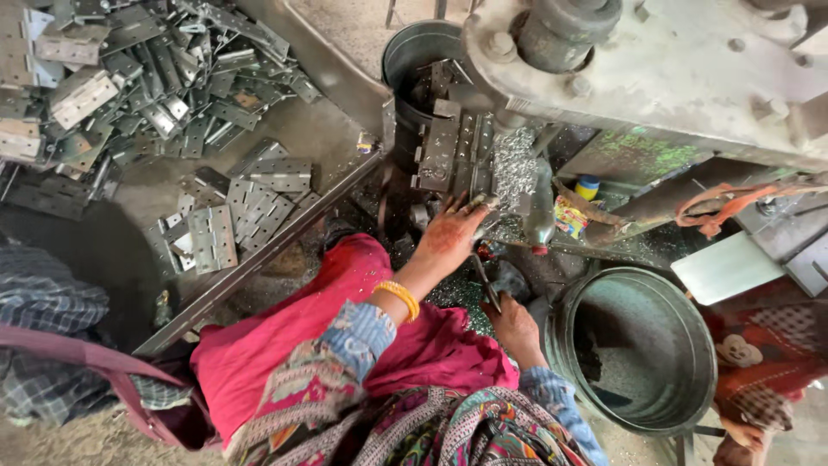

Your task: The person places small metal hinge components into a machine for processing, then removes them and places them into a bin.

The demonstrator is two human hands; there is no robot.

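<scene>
Gritty workbench point(328, 138), left hand point(448, 233) (on hinge point(483, 205))

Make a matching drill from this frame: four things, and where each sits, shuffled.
Things:
1. Heap of grey metal hinge plates
2. Large round grey metal bucket
3. Yellow bangle
4. Small pot with a blue lid and yellow body

Places:
A. on the wrist of the left hand
B. lower right, beside the right hand
C. upper left, spread over the flat surface
D. under the grey machine body, right of the metal shavings

Pairs: 1-C, 2-B, 3-A, 4-D
</scene>
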